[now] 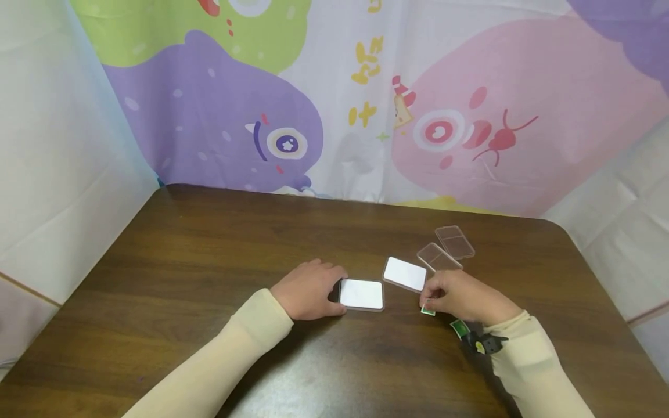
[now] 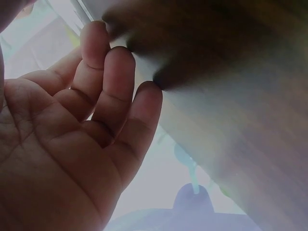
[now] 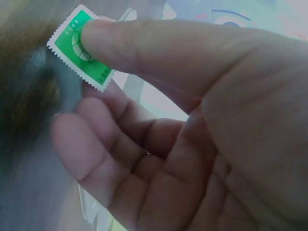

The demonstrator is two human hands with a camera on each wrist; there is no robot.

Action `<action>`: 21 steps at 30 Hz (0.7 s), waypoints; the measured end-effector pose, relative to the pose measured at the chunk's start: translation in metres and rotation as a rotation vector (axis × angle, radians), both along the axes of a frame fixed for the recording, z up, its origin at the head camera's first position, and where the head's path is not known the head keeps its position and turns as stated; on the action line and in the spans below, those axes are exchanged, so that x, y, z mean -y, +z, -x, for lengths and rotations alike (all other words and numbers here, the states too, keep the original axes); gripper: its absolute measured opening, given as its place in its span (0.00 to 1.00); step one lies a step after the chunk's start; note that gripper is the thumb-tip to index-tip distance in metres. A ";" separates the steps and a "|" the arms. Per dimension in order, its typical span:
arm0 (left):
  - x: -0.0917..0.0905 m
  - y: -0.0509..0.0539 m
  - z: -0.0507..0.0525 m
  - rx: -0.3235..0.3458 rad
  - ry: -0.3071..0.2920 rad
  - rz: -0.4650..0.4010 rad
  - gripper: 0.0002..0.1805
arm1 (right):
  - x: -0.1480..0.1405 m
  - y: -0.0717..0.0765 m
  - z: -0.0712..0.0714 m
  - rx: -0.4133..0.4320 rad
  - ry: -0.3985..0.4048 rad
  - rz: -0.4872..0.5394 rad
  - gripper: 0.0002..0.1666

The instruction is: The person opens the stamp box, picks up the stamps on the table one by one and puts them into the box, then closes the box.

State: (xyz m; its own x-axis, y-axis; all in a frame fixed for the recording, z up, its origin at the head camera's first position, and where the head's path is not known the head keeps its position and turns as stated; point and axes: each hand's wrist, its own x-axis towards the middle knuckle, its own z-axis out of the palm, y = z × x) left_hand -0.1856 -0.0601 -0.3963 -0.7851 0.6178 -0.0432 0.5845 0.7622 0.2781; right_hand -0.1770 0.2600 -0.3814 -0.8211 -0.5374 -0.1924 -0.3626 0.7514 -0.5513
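Note:
My right hand (image 1: 462, 293) pinches a green postage stamp (image 3: 72, 45) with a white perforated border between thumb and forefinger, just above the table. Its other fingers curl loosely below in the right wrist view. A second green stamp (image 1: 460, 329) lies on the table beside the right wrist. On the left, my left hand (image 1: 309, 290) holds the near end of a clear plastic case (image 1: 362, 309) with a white insert, thumb and forefinger at its corners. That hand's other fingertips (image 2: 149, 98) reach down to the tabletop; the case is hidden in the left wrist view.
Another clear case with a white insert (image 1: 405, 274) lies between the hands. Two transparent lids or trays, one nearer (image 1: 436, 255) and one farther (image 1: 455, 242), overlap behind the right hand. A printed cloth (image 1: 355, 162) hangs behind the brown table (image 1: 235, 232).

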 end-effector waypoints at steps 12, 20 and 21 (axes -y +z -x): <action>0.000 -0.001 -0.001 -0.011 0.001 0.001 0.29 | 0.001 0.001 0.000 0.038 -0.037 -0.027 0.12; 0.000 -0.001 0.000 -0.016 -0.003 0.003 0.29 | 0.000 0.003 0.000 -0.098 -0.005 -0.061 0.11; 0.000 -0.001 0.000 -0.017 -0.003 0.003 0.30 | 0.000 0.003 0.000 -0.117 -0.008 -0.071 0.10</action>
State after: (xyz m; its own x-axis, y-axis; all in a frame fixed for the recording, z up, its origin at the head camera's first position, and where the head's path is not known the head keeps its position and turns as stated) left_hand -0.1859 -0.0604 -0.3974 -0.7839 0.6201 -0.0322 0.5914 0.7614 0.2657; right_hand -0.1770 0.2597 -0.3780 -0.8441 -0.5196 -0.1322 -0.4155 0.7898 -0.4511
